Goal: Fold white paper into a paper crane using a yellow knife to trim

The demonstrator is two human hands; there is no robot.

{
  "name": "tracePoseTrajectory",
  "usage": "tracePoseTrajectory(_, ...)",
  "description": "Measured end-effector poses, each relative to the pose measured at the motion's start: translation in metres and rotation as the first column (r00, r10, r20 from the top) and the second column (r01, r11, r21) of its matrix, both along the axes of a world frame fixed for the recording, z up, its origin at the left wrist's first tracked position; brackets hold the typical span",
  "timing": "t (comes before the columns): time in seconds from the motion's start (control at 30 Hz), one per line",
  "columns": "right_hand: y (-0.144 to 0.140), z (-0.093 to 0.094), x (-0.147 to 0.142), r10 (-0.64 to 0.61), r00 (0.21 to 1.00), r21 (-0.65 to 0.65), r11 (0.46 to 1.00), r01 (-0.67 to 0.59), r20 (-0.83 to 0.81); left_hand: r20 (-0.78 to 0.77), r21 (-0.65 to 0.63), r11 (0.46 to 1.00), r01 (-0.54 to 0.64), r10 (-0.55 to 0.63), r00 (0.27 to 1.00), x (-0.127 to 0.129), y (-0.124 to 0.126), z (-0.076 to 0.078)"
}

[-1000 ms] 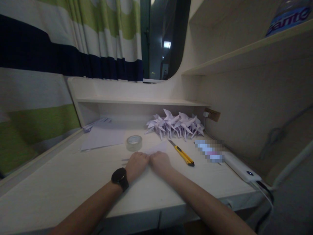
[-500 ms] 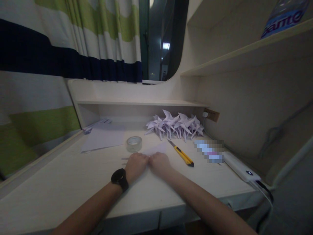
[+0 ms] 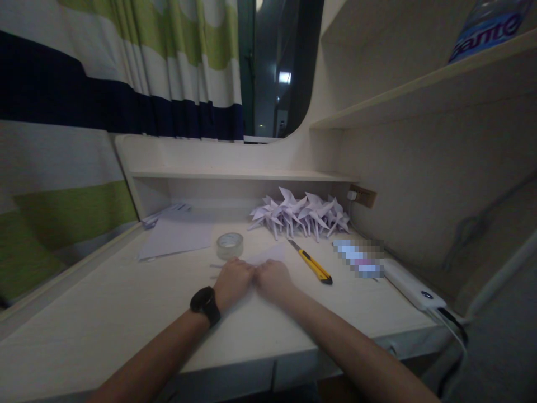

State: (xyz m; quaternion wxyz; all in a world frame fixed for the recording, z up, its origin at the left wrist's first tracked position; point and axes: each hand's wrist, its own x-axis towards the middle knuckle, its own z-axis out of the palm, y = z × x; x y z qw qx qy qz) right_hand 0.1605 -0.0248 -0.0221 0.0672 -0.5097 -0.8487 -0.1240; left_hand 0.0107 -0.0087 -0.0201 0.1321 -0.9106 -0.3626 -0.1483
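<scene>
My left hand point(image 3: 232, 281), with a black watch on the wrist, and my right hand point(image 3: 272, 280) lie side by side on the desk, knuckles touching. Both press down on a small white sheet of paper point(image 3: 271, 255) whose far corner sticks out past the fingers. The fingers are curled over the paper's near part, which is hidden. Just beyond the left hand sits a roll of clear tape point(image 3: 229, 244). A yellow utility knife point(image 3: 312, 263) lies to the right of the right hand.
A heap of folded white paper shapes point(image 3: 301, 215) sits at the back under a low shelf. Loose sheets point(image 3: 176, 235) lie at the back left. A white power bank point(image 3: 413, 286) with a cable rests near the desk's right edge. Striped curtain hangs on the left.
Both hands stay on the paper in almost the same spot; only the view shifts slightly.
</scene>
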Motion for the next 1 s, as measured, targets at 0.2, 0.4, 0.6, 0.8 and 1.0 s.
tracePoseTrajectory(0.2, 0.000, 0.006, 0.002, 0.012, 1.000, -0.008, 1.000, -0.012, 0.014, -0.035, 0.010, 0.999, 0.053, -0.053, 0.998, -0.005, 0.002, 0.007)
tracePoseTrajectory(0.4, -0.001, 0.011, 0.004, 0.007, 1.000, -0.016, 1.000, -0.007, 0.006, -0.069, 0.019, 0.993, 0.117, -0.115, 0.991, -0.011, 0.007, 0.011)
tracePoseTrajectory(0.6, 0.000, 0.019, 0.031, -0.054, 0.999, 0.030, 0.998, 0.054, -0.004, -0.048, 0.107, 0.994, -0.030, 0.036, 0.998, -0.035, 0.020, 0.020)
tracePoseTrajectory(0.8, -0.003, 0.012, 0.021, 0.031, 0.991, 0.118, 0.993, -0.016, -0.128, -0.004, 0.079, 0.991, 0.109, -0.109, 0.994, -0.022, 0.014, 0.018)
tracePoseTrajectory(1.0, 0.002, 0.003, 0.017, 0.068, 0.997, 0.049, 0.997, -0.066, -0.040, 0.021, 0.025, 0.989, 0.144, -0.145, 0.989, -0.012, 0.007, 0.011)
